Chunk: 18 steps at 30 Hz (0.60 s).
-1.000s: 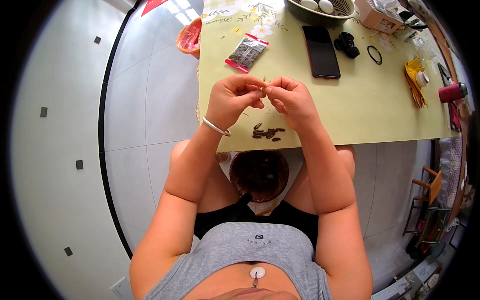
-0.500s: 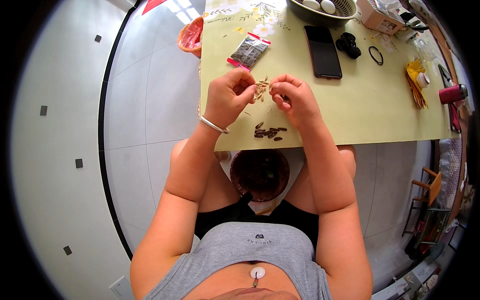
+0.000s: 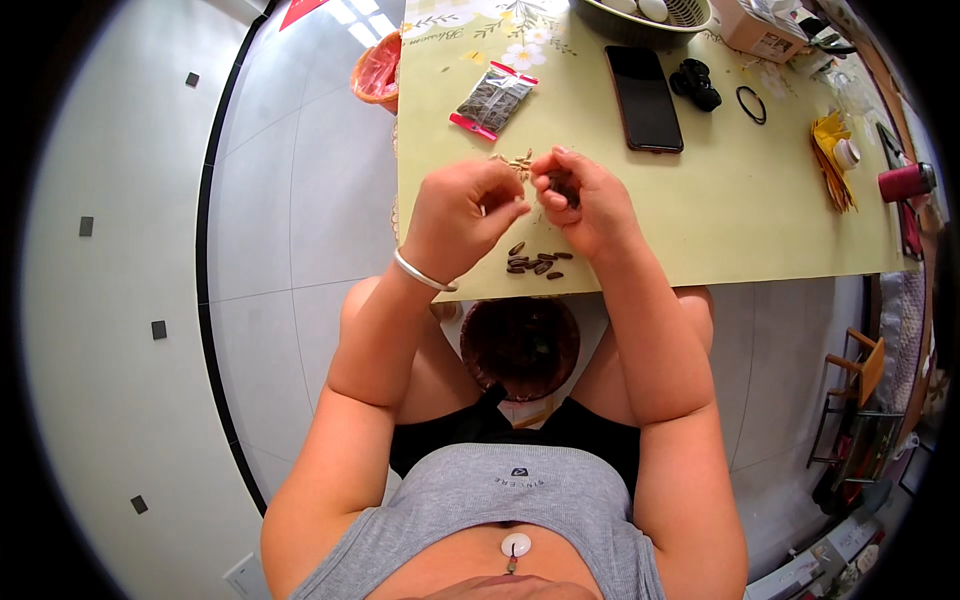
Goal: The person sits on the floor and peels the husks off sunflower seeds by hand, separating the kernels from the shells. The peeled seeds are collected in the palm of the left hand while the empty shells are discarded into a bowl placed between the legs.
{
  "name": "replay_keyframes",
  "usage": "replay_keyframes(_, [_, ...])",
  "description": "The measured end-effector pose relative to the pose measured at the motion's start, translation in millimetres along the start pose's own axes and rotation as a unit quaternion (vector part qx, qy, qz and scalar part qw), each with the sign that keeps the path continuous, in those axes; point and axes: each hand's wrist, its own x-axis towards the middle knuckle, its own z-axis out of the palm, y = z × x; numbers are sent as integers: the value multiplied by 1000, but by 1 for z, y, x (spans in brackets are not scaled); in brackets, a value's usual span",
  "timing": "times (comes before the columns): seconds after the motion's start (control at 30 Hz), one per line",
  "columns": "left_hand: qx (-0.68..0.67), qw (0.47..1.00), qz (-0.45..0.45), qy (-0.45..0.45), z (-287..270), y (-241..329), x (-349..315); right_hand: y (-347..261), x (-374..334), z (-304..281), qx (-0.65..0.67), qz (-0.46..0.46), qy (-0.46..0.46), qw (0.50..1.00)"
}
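Note:
My left hand (image 3: pixel 468 215), with a white bangle at its wrist, is over the table. Its thumb and curled forefinger stand a little apart, with nothing visible between them. My right hand (image 3: pixel 592 205) is just beside it, fingers curled round several dark sunflower seeds or shells (image 3: pixel 562 187); I cannot tell which. Just beyond both hands lies a small pile of pale shelled kernels (image 3: pixel 517 162), partly hidden by my fingers. Nearer the table's front edge is a loose heap of dark unshelled sunflower seeds (image 3: pixel 535 262).
A small clear packet with red ends (image 3: pixel 496 100) lies beyond my hands. Right of it are a black phone (image 3: pixel 645 100), a black gadget (image 3: pixel 695 86) and a black loop (image 3: pixel 751 105). An oval basket (image 3: pixel 650 32) is at the back. Between my knees stands a dark bin (image 3: pixel 520 350).
My left hand has drawn back from the kernel pile toward me, its thumb and forefinger parting. The right hand has turned, so the dark pieces in its fingers show more.

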Motion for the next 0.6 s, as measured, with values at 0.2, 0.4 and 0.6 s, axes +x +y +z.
replay_keyframes(0.2, [202,975,5,-97,13,-8,-14,-6,2,-4,-41,-66,12,997])
replay_keyframes(0.4, [249,964,31,-87,21,-14,-13,1,0,-1,-106,-58,6,993])
replay_keyframes(0.6, [-58,995,-68,53,11,-14,0,9,0,4,-154,-69,-5,986])
